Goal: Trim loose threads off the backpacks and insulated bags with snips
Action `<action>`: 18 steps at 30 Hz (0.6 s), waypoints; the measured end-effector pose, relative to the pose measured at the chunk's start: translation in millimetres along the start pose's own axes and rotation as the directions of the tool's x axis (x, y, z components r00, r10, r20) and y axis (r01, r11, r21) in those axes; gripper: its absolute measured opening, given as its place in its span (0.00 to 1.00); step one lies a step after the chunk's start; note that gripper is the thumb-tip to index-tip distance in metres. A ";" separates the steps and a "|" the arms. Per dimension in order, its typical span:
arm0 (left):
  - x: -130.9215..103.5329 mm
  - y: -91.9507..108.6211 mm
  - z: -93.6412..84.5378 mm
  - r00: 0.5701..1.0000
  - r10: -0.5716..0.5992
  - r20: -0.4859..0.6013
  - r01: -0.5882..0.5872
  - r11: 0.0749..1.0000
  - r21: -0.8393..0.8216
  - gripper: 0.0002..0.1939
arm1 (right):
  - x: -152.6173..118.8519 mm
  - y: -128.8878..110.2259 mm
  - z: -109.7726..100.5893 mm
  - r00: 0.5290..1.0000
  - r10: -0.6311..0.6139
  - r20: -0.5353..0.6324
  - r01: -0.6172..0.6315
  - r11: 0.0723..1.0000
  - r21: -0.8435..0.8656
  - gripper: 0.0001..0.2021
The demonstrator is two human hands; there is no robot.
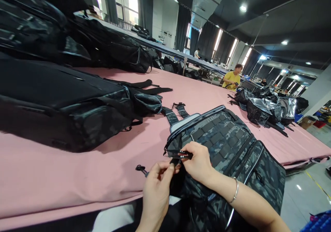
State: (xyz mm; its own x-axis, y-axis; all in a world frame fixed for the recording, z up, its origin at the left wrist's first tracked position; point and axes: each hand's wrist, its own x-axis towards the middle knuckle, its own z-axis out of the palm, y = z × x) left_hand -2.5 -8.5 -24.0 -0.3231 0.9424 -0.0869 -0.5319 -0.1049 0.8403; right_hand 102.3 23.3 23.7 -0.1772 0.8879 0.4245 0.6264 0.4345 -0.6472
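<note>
Black bags fill the pink table's left side. At the near edge, the left hand pinches a dark strap, apparently steadying it beside slim snips clasped by the right hand, over a camouflage backpack; silver-lined bags occupy the far right.

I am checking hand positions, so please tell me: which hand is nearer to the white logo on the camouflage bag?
Right. In the picture, the right hand is left of the logo; the left hand is farther left and slightly lower.
</note>
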 end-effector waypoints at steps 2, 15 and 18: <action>-0.2 4.0 1.6 0.996 -0.093 0.011 0.094 0.993 -0.074 0.12 | 0.9 0.6 -0.9 0.999 0.049 -0.011 -0.046 0.988 0.148 0.07; 4.7 31.8 2.1 0.903 -0.430 0.011 0.360 0.741 -0.567 0.09 | -6.4 10.7 -18.2 0.995 0.058 0.081 -0.069 0.988 0.140 0.08; 3.2 32.4 1.3 0.900 -0.435 0.021 0.357 0.709 -0.609 0.10 | -9.2 6.2 -18.1 0.992 0.026 0.122 -0.038 0.995 0.092 0.07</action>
State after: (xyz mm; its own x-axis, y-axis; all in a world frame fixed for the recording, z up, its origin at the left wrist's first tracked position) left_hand -19.8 -8.4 3.7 -0.0431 0.9004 -0.4330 -0.9687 0.0685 0.2387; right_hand 121.5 15.1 27.3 -0.2521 0.9109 0.3267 0.5603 0.4127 -0.7182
